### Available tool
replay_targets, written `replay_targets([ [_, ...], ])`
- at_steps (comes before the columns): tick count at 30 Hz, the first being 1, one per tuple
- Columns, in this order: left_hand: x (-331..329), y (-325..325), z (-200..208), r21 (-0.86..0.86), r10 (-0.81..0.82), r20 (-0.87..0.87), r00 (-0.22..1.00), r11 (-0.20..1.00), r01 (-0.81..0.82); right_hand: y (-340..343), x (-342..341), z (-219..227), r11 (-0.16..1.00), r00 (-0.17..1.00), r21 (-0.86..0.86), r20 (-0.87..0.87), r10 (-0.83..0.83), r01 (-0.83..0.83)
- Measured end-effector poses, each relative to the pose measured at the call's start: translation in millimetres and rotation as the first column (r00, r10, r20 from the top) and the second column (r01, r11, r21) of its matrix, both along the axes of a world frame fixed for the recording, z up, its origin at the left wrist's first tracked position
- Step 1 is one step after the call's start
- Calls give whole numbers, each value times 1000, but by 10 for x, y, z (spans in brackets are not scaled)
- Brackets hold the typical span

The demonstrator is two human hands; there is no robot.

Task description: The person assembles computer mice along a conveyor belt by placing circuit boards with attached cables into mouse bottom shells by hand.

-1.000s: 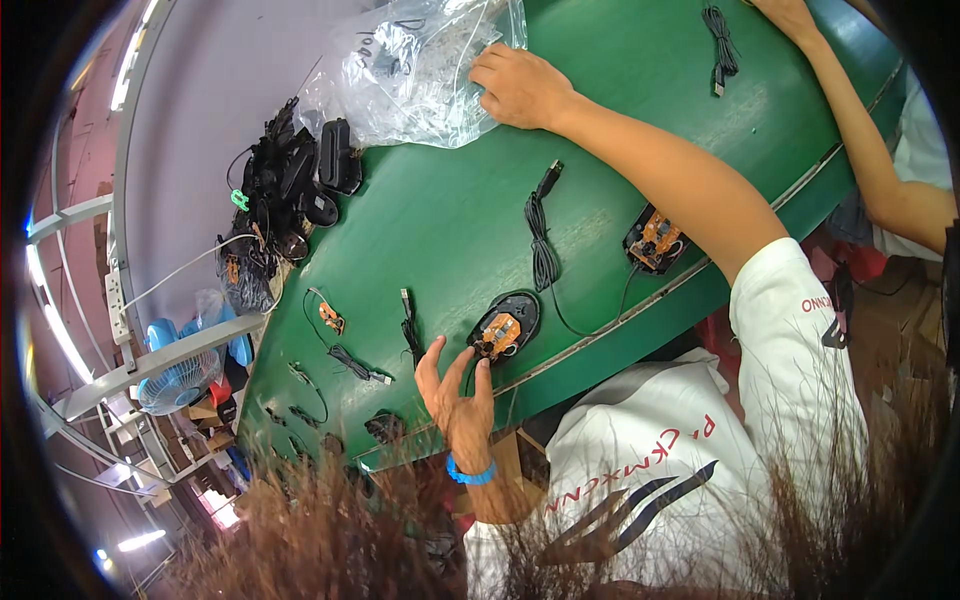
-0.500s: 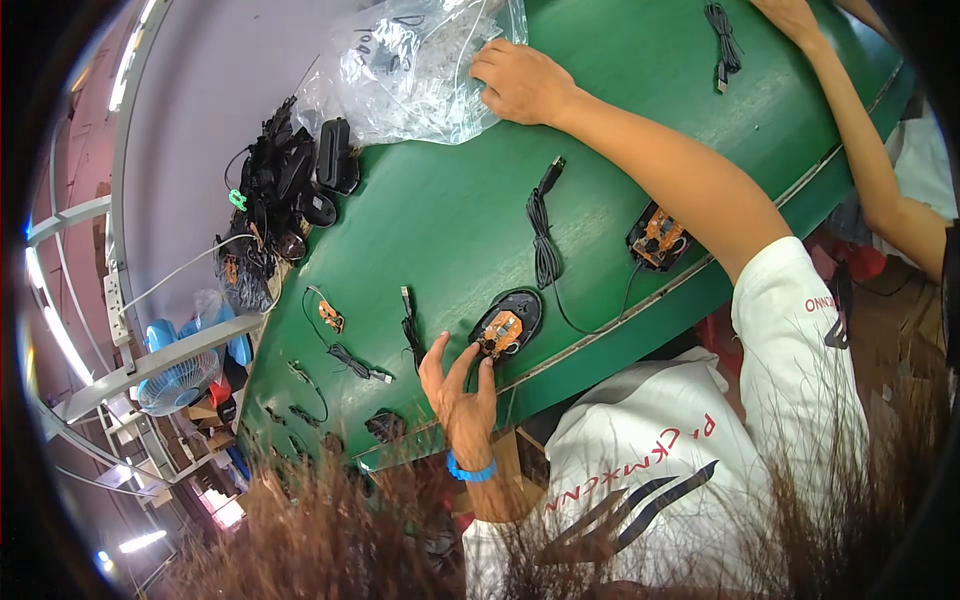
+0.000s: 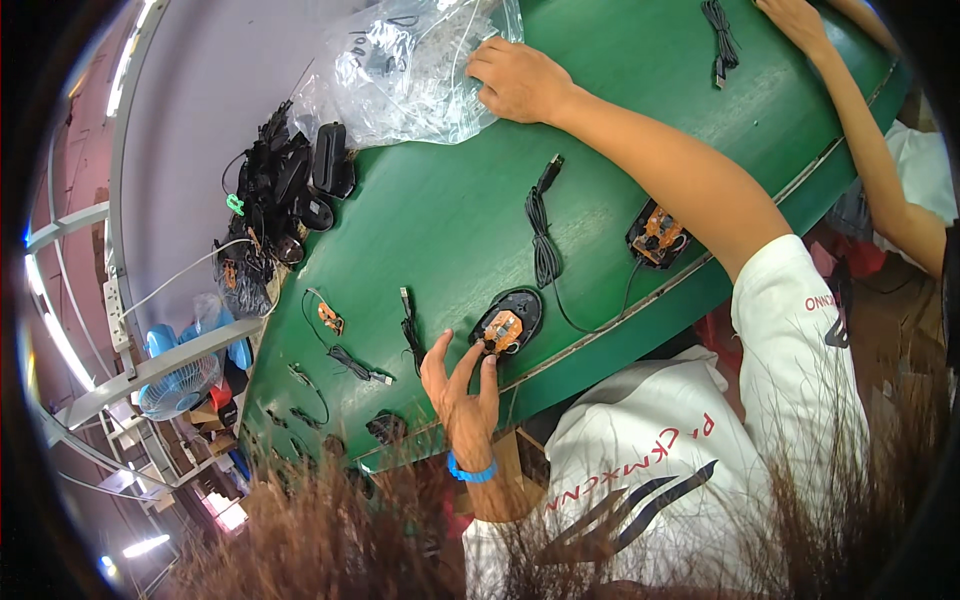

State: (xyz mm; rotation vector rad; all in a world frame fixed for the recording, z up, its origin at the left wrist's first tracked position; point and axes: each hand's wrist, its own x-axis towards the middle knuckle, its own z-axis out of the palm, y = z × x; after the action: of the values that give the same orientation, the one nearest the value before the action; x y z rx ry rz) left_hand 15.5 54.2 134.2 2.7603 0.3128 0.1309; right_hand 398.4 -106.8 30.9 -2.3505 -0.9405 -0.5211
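There's a heap of black mouse shells (image 3: pixel 290 190) piled at the far left end of the green table (image 3: pixel 440 210), with a tangle of wires right beside it. A second opened mouse base (image 3: pixel 658 234) with an orange circuit board sits near the table's front edge. One bundled black cable (image 3: pixel 720 40) lies way up at the far end, close to another person's hand (image 3: pixel 797 20). A few smaller coiled cables (image 3: pixel 350 362) and a little orange board (image 3: pixel 330 318) are scattered along the left part. Off the table there's a blue fan (image 3: pixel 180 375) on a white metal rack (image 3: pixel 130 375).
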Motion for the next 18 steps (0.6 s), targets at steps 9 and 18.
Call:
replay_targets([
  [9, 44, -4, 13, 19, -24, -18, 1000, 1000, 24, 1, 43, 40, 997, 999, -74, -37, 15, -18],
  [18, 72, 1, -15, 17, -38, -7, 999, 999, 38, -37, 41, 41, 997, 998, -71, -58, 8, -13],
])
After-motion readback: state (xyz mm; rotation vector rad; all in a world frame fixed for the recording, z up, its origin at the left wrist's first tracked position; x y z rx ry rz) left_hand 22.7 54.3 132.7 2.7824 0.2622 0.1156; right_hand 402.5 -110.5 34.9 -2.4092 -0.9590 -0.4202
